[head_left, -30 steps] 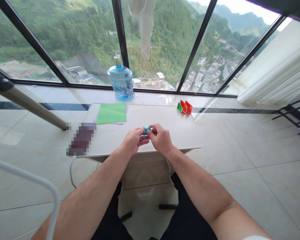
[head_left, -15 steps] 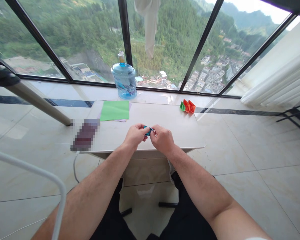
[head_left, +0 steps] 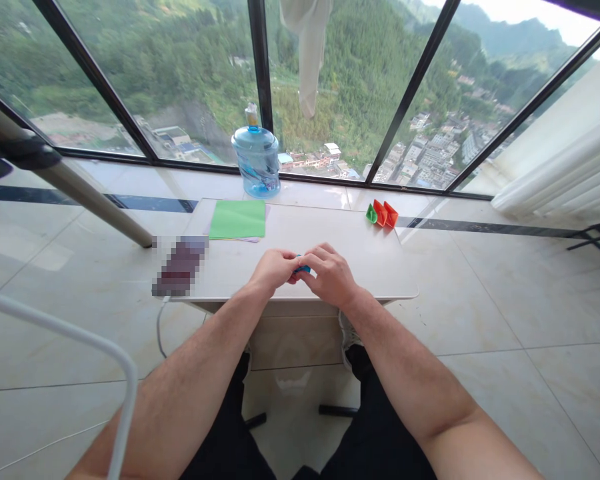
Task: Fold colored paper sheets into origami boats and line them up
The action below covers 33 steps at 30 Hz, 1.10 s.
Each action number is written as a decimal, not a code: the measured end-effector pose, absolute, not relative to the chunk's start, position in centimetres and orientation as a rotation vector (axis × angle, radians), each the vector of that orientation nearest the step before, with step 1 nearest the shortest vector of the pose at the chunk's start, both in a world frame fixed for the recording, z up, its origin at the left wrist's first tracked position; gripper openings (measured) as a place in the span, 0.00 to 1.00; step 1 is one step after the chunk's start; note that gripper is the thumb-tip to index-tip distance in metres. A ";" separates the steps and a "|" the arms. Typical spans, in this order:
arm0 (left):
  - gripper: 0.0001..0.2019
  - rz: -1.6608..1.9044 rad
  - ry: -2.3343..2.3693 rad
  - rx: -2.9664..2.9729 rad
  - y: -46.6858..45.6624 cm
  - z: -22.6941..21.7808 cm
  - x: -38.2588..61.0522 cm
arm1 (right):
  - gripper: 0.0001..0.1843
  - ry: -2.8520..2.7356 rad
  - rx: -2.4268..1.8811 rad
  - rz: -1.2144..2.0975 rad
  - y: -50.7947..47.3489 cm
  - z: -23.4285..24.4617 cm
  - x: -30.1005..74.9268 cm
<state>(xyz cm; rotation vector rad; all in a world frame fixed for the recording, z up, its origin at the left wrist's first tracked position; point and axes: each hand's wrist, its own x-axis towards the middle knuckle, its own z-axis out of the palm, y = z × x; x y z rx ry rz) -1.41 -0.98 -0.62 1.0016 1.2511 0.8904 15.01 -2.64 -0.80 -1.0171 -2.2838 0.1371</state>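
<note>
The fingers of the right hand (head_left: 333, 275) are now reaching further over the small blue piece (head_left: 304, 269), so less blue is showing than half a second ago. The whole view is also turning a little, and the table things are sitting more to the right in it. The left hand (head_left: 276, 268) is pinching the blue piece between its thumb and fingers. The right hand is closing on it too, with its fingers bending over the top and its thumb pressing near the bottom. The two hands are meeting around the blue piece, just above the near edge of the white table (head_left: 365, 257).

At the far right corner, two red folded shapes (head_left: 385, 215) and one green folded shape (head_left: 371, 214) are standing in a row. A green sheet (head_left: 237, 219) is lying on other sheets at the far left. Behind the table, a big blue bottle (head_left: 257, 163) is standing by the window. It is showing purple marks low down, too small to read. Blurry squares (head_left: 180, 267) are hiding something at the table's left edge.
</note>
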 end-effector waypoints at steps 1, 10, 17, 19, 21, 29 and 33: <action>0.10 0.892 1.262 0.997 -1.0 -0.6 -1.4 | 0.06 -2.297 -1.031 0.118 -2.6 -0.9 15.0; 0.08 0.930 1.274 0.998 -0.6 0.2 -1.7 | 0.09 -2.154 -1.222 0.248 -2.5 -1.2 15.1; 0.11 1.083 0.965 0.646 -1.4 0.4 -0.2 | 0.09 -1.494 -1.414 0.744 -1.8 -1.4 14.7; 0.10 1.117 0.905 0.583 -1.8 0.4 0.6 | 0.10 -1.456 -1.446 0.717 -1.8 -1.4 14.6; 0.09 1.150 0.873 0.547 -2.0 0.3 1.3 | 0.11 -1.484 -1.484 0.615 -1.9 -1.3 14.5; 0.15 1.175 0.894 0.682 -1.6 -0.5 0.8 | 0.14 -1.297 -1.424 0.836 -2.0 -0.5 14.2; 0.17 1.196 0.818 0.687 -1.3 -0.4 0.3 | 0.14 -1.079 -1.322 1.006 -1.7 -0.5 14.2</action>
